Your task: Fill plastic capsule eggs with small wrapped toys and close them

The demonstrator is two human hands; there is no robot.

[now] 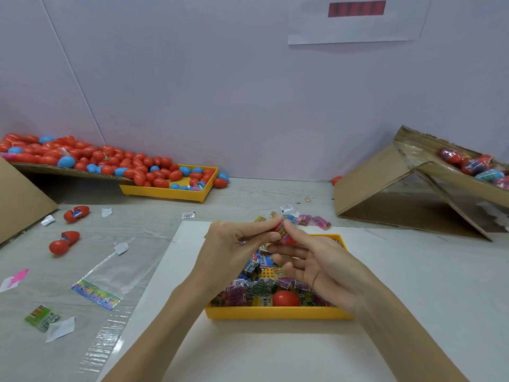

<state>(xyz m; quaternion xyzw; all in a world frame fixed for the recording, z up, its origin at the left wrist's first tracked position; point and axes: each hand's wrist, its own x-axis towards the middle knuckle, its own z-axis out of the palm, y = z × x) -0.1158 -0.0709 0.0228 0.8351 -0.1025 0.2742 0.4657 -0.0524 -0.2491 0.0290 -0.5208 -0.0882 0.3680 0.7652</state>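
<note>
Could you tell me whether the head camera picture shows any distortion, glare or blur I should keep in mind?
Head view: wide-angle bending bows the wall seam and table edge; lighting soft and even, shadows faint; mild sheen on the clear plastic bag; the red capsule egg between both hands is slightly soft, its wrapper print unreadable.

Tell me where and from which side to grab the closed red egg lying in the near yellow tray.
Take the red egg across its rounded middle, coming straight down from above. Its top bulges clear of the wrapped toys around it, while the yellow tray wall blocks the near side and packets crowd its flanks. Thumb and finger on opposite sides of the widest part should hold it.
</note>
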